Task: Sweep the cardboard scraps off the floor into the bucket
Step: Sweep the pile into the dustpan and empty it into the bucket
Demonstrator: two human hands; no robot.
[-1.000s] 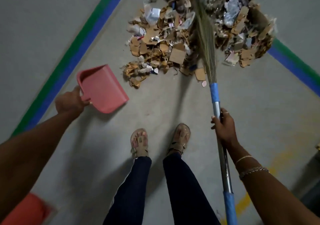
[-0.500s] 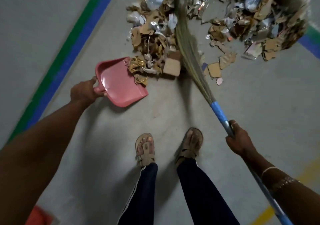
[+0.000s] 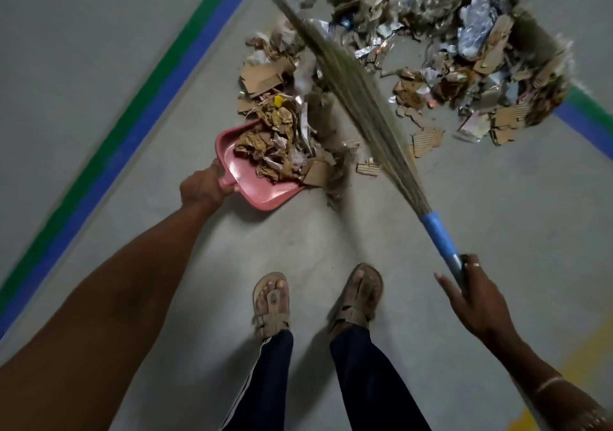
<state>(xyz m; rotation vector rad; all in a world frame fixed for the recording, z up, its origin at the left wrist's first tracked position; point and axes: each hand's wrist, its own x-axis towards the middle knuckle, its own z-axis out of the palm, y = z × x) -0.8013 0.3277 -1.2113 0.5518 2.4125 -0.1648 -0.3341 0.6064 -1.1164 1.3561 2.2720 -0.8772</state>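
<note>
Cardboard scraps [image 3: 272, 152] fill the dustpan [image 3: 265, 196] the left hand [image 3: 202, 189] grips, right hand [image 3: 477, 301] gripping the broom [image 3: 360, 100].

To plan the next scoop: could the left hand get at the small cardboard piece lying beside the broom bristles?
Probably not directly: the left hand grips the dustpan handle, and the loaded pan lies between it and the cardboard piece.
</note>
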